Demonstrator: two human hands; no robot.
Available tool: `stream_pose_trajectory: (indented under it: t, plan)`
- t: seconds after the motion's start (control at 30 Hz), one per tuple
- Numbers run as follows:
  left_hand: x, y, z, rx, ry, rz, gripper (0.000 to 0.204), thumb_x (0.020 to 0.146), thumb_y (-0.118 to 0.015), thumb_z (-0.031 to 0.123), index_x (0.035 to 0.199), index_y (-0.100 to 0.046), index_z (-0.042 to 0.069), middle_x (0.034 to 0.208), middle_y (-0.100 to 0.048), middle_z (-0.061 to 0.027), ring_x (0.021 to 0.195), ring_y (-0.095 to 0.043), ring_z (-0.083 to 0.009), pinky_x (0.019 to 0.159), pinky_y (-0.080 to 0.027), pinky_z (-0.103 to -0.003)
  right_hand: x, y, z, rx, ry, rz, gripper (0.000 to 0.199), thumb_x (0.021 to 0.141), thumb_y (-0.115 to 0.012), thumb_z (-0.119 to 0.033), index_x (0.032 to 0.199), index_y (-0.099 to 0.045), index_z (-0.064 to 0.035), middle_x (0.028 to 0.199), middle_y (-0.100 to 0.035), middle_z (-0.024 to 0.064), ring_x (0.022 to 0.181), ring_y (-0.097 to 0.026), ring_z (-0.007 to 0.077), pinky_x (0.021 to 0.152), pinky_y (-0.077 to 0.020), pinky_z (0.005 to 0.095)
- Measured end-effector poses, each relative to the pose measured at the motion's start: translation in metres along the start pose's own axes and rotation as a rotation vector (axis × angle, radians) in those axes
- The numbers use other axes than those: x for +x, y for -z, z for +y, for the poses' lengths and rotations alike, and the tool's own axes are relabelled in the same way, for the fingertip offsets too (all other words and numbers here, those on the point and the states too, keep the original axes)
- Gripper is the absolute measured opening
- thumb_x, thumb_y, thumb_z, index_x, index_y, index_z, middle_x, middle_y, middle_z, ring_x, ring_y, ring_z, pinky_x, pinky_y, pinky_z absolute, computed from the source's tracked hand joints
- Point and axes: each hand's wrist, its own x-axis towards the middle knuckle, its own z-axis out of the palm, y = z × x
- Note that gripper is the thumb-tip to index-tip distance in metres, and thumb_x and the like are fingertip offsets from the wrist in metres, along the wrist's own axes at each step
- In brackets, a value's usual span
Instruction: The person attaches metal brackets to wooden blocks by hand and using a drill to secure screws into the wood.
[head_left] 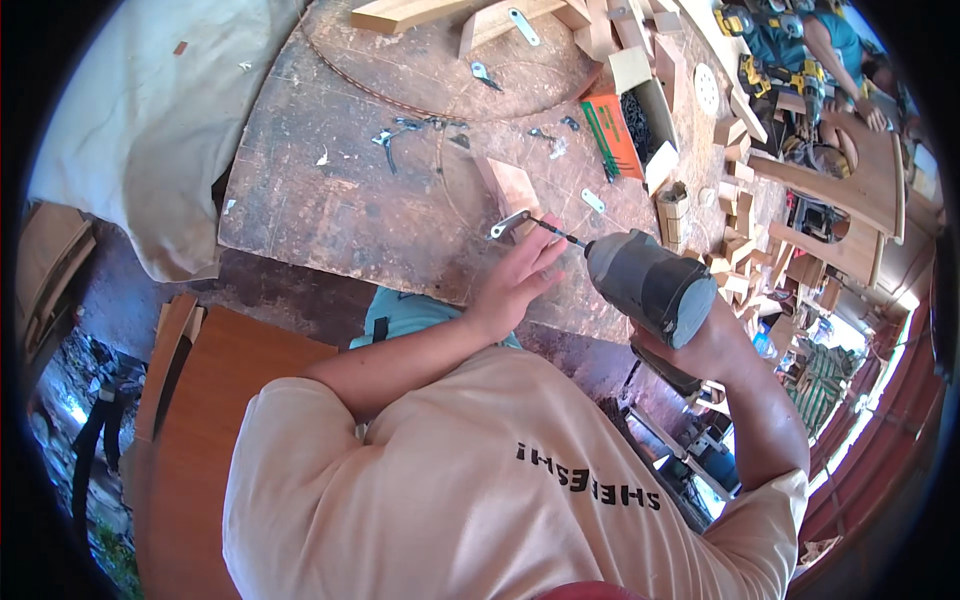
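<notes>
In my right hand is a cordless drill driver, grey and black, its body pointing up and left. The long dark bit reaches the near end of a small wooden block on the workbench. A small metal plate with rounded ends lies against that end of the block, touching the bit tip. My left hand is right beside it, fingers bent close together around the bit tip and the block's end. What those fingertips pinch is hidden.
An orange and green box and an open box of dark screws stand beyond the drill. Loose metal plates lie on the workbench. Wood pieces crowd the right, where another person's hand rests near a wooden panel. Cloth hangs at left.
</notes>
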Motion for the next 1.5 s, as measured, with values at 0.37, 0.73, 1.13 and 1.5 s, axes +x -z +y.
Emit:
stream_pose_trajectory:
  t: [0.37, 0.73, 1.13, 1.5]
  plan:
    - [-0.001, -0.002, 0.004, 0.020, 0.000, 0.006, 0.071, 0.094, -0.047, 0.011, 0.153, -0.006, 0.010, 0.159, -0.013, -0.0084, 0.142, -0.023, -0.0243, 0.107, -0.029, -0.037, 0.002, 0.001, 0.004, -0.115, 0.071, -0.028, 0.028, 0.067, -0.074, -0.012, 0.089, -0.063, -0.0016, 0.084, -0.065, 0.0154, 0.078, -0.064, 0.0343, 0.070, -0.0529, 0.0397]
    - [0.002, 0.003, 0.003, -0.017, -0.007, -0.029, 0.071, 0.097, -0.049, 0.015, 0.152, -0.005, 0.006, 0.158, -0.011, -0.0117, 0.144, -0.020, -0.0290, 0.108, -0.032, -0.041, 0.005, 0.001, 0.007, -0.119, 0.008, -0.081, 0.024, 0.068, -0.073, -0.014, 0.087, -0.063, -0.0026, 0.082, -0.065, 0.0152, 0.076, -0.065, 0.0341, 0.068, -0.0536, 0.0390]
    - [-0.023, 0.024, 0.069, 1.126, -0.357, 0.241, 0.011, 0.085, -0.063, 0.013, 0.092, -0.065, 0.005, 0.082, -0.065, -0.0107, 0.069, -0.064, -0.0237, 0.062, -0.050, -0.033, 0.011, 0.009, 0.006, -0.123, -0.053, -0.100, 0.026, 0.067, -0.071, -0.013, 0.089, -0.063, -0.0019, 0.080, -0.065, 0.0166, 0.077, -0.065, 0.0353, 0.070, -0.0537, 0.0392]
    - [0.013, 0.029, 0.093, 1.423, 0.099, 0.156, 0.027, 0.091, -0.053, 0.026, 0.083, -0.061, 0.001, 0.073, -0.060, -0.0207, 0.071, -0.061, -0.0376, 0.064, -0.045, -0.046, 0.023, 0.018, 0.006, -0.298, -0.112, -0.256, 0.029, 0.068, -0.072, -0.016, 0.093, -0.065, -0.0027, 0.082, -0.067, 0.0161, 0.080, -0.067, 0.0320, 0.074, -0.0549, 0.0376]
